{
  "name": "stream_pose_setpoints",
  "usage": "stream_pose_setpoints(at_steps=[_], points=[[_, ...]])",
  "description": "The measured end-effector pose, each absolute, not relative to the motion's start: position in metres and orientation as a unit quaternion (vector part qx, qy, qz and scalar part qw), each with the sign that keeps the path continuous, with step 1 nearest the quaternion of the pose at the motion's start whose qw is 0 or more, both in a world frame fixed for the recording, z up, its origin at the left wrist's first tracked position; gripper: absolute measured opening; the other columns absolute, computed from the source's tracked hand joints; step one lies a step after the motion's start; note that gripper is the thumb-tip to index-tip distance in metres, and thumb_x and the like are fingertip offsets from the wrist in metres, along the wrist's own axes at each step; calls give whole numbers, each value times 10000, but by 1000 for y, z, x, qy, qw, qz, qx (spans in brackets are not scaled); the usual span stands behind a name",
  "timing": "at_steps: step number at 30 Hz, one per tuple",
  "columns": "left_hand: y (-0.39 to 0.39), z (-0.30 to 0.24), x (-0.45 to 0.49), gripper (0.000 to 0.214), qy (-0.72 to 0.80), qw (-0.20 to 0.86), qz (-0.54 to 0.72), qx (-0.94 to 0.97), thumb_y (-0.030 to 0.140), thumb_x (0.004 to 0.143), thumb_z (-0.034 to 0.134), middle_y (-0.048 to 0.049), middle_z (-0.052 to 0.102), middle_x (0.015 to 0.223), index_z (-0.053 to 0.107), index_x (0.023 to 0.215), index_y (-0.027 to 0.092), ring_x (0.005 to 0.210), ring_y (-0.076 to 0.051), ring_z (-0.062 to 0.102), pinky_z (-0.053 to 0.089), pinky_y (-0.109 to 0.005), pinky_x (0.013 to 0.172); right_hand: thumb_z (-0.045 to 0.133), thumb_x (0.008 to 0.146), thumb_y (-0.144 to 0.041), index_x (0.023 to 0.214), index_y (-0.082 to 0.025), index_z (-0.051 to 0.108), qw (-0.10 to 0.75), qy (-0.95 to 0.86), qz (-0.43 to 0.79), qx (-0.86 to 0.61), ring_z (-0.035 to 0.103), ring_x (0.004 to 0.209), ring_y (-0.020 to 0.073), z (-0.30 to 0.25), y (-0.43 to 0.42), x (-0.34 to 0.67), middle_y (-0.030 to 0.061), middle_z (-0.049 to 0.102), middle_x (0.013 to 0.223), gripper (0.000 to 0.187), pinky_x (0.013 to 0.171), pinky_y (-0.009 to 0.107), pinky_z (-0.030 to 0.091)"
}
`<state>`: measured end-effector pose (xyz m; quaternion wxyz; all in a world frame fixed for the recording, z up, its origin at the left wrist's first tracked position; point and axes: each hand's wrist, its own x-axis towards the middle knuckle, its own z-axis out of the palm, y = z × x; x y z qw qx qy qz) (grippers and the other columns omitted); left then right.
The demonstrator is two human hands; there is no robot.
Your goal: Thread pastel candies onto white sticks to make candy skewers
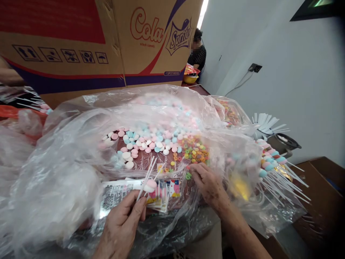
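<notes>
My left hand [125, 219] is closed around thin white sticks [148, 176]. A pink and white marshmallow [150, 185] is on the sticks, just above my fingers. My right hand [206, 181] reaches to the small coloured candy rings [195, 151]. Its fingers are curled together, touching or close to a few red and green rings; what is between the fingertips is hidden. Beyond both hands lies a heap of pink, blue and white marshmallows [147, 144], partly under clear plastic. Printed cards [161, 201] and silvery wrappers [118, 194] lie behind my left hand.
A large cardboard box [145, 50] stands at the back. Clear plastic bags [56, 201] crowd the left. Finished marshmallow sticks [269, 162] fan out at right, near a dark cup [284, 142] and white sticks in a container [266, 124]. Other people are behind and at left.
</notes>
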<state>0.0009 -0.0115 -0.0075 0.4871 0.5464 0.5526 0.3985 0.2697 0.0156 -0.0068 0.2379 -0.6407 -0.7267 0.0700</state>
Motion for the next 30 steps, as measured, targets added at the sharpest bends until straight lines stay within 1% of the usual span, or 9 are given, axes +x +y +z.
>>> stream_pose_setpoints(at_steps=[2, 6, 12, 14, 18, 23, 27, 30], points=[[-13, -8, 0, 366, 555, 486, 396, 547, 458, 896, 531, 30, 507, 555, 574, 609, 235, 601, -173, 515, 434, -244, 604, 443, 984, -226, 964, -221, 660, 248, -704, 74, -662, 640, 847, 193, -3, 15, 276, 54, 674, 947, 218, 747, 295, 485], [-14, -9, -1, 375, 557, 490, 378, 554, 437, 913, 512, 38, 496, 561, 550, 603, 229, 586, -161, 482, 366, -248, 590, 459, 984, -234, 909, -230, 687, 211, -713, 93, -662, 638, 806, 184, -2, 13, 280, 35, 661, 885, 240, 724, 286, 479], [-17, -14, 0, 319, 556, 505, 382, 539, 416, 915, 523, 55, 486, 571, 607, 668, 231, 590, -160, 460, 337, -255, 600, 490, 945, -163, 1033, -232, 704, 180, -747, 64, -637, 632, 881, 199, -16, 14, 274, 44, 654, 927, 241, 810, 309, 489], [-18, -14, 0, 312, 555, 503, 385, 540, 410, 914, 523, 55, 487, 574, 617, 676, 233, 593, -162, 460, 333, -257, 601, 478, 947, -154, 1004, -221, 692, 184, -754, 72, -627, 626, 875, 194, -18, 15, 275, 45, 644, 929, 231, 802, 304, 488], [-18, -11, 2, 306, 561, 495, 387, 539, 402, 904, 532, 57, 497, 569, 603, 659, 233, 585, -160, 455, 319, -258, 595, 459, 931, -134, 882, -198, 635, 205, -759, 69, -614, 615, 833, 194, -17, 15, 277, 53, 639, 897, 193, 785, 318, 489], [-19, -3, 3, 296, 570, 486, 379, 543, 399, 891, 542, 60, 492, 569, 608, 656, 232, 586, -159, 453, 311, -258, 602, 441, 903, -96, 868, -199, 600, 227, -779, 8, -584, 628, 911, 229, -19, 10, 276, 84, 688, 937, 193, 837, 358, 494], [-20, -3, 4, 298, 569, 485, 376, 548, 407, 896, 533, 62, 490, 572, 610, 665, 235, 583, -158, 441, 299, -261, 591, 443, 901, -65, 843, -196, 598, 218, -807, -2, -549, 645, 921, 225, -23, 8, 274, 90, 713, 953, 212, 833, 353, 511], [-20, -4, 3, 300, 567, 485, 376, 549, 414, 900, 532, 67, 484, 569, 623, 678, 234, 575, -151, 431, 298, -257, 588, 461, 905, -57, 853, -186, 597, 228, -810, -24, -540, 647, 911, 222, -25, 9, 274, 91, 711, 956, 194, 822, 348, 522]])
